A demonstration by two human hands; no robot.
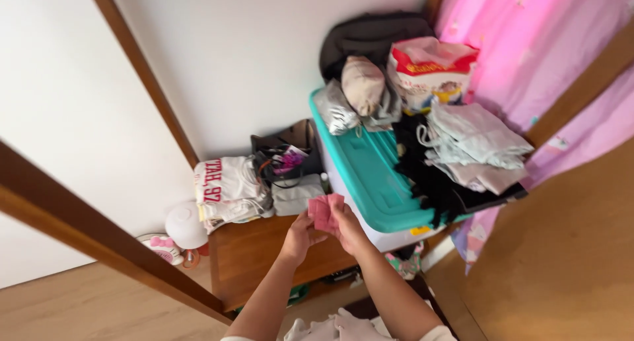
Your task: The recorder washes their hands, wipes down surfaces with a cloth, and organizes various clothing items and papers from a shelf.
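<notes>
Cloth: a small pink cloth (322, 212) is hanging between both hands, its long axis running upright, above the wooden shelf (247, 255).
Left hand (298, 235): pinching its lower left edge.
Right hand (345, 223): gripping its right side, slightly higher.
Beside: a teal storage lid (366, 176) is lying just right.

A home bedroom corner: folded clothes (472, 146) on a teal-lidded storage bin (370, 176), pink curtain (528, 43).
</notes>
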